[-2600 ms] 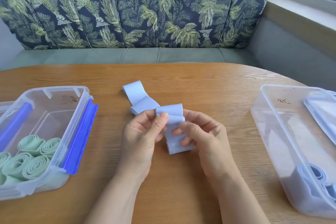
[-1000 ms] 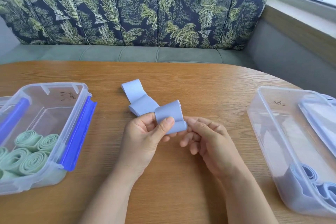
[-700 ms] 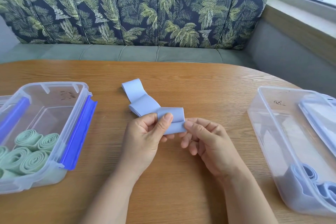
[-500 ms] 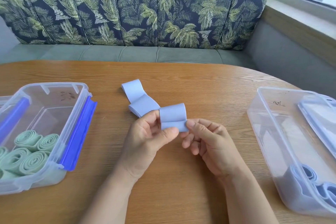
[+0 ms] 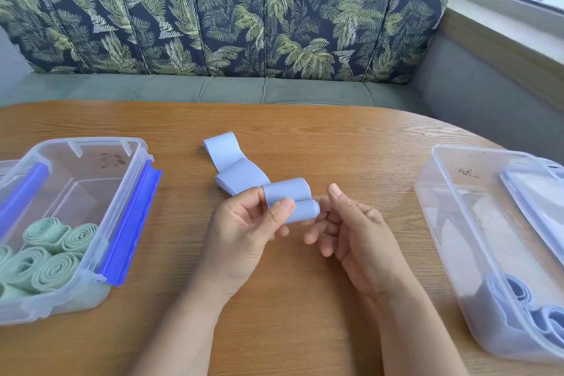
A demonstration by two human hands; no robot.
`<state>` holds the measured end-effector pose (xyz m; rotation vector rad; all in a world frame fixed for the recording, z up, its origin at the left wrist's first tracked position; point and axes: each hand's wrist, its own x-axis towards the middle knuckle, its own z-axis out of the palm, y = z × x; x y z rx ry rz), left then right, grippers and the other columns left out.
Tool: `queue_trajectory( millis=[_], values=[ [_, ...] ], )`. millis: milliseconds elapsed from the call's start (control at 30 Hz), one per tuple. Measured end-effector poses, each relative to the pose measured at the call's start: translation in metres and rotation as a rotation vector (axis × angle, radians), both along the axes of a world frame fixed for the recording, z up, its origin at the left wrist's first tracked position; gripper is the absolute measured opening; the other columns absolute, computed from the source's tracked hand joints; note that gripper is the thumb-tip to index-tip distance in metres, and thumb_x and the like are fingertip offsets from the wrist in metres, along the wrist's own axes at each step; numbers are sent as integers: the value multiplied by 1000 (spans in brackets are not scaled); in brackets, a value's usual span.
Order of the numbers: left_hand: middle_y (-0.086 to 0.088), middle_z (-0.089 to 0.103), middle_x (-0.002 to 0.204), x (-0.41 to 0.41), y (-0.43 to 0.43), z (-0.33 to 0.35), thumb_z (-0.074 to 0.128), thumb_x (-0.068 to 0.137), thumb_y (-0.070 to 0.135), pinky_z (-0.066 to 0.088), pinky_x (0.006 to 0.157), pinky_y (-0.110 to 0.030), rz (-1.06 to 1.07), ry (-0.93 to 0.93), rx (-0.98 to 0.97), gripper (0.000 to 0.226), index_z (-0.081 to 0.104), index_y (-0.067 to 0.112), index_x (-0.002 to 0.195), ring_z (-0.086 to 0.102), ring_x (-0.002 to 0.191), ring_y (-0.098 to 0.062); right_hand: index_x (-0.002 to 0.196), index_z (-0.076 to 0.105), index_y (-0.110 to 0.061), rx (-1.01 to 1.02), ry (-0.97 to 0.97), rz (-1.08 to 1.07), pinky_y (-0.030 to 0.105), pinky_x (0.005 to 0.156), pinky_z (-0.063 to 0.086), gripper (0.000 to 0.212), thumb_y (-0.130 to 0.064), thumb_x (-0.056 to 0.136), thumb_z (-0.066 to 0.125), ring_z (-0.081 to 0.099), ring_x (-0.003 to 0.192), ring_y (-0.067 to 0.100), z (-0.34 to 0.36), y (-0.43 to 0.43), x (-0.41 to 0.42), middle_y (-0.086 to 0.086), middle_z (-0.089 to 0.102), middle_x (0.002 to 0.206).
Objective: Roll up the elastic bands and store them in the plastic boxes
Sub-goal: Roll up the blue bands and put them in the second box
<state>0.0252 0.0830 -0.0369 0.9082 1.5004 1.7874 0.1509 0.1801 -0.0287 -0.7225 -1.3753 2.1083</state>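
Where our hands meet: blue band (image 5: 287,192), partly rolled.
Left hand (image 5: 244,232): pinches the roll.
Right hand (image 5: 357,232): relaxed fingers touch its end.

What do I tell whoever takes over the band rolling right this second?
Left hand pinches the partly rolled blue elastic band; right hand touches the roll's end with its fingertips, thumb lifted. The band's tail lies on the table.
Done: green rolls in the left plastic box, blue rolls in the right plastic box.
Left: finish this roll, then probably store it with the blue ones.
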Motion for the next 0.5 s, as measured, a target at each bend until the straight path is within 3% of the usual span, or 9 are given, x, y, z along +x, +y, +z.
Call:
queue_trajectory(
  millis=[100,233,367,500],
  values=[
    [-7,71,70,0,1,0,66,80,35,43,53,-18,40,5,-53,18,75,20,76,58,55,-12,93,75,-3,-42,41,34,19,44,41,33,-28,83,56,60,59,15,-2,2,2,16,69,82],
    [-9,70,65,1,1,1,66,81,39,42,50,-17,65,10,-89,25,74,16,77,58,52,-12,101,72,0,-29,57,69,18,47,41,31,-22,84,58,59,60,11,-4,1,2,13,67,77],
    [-10,69,62,3,0,4,66,83,37,41,48,-15,64,-13,-93,30,71,8,90,57,49,-15,103,70,4,-45,71,68,18,47,42,32,-23,89,59,59,60,11,-5,1,2,10,65,75],
    [-9,65,55,3,-1,6,60,83,38,39,44,-14,75,14,-106,35,69,4,82,54,43,-15,94,69,1,-14,25,70,18,46,41,29,-24,81,66,59,57,11,-3,0,2,8,64,71]
  ],
)
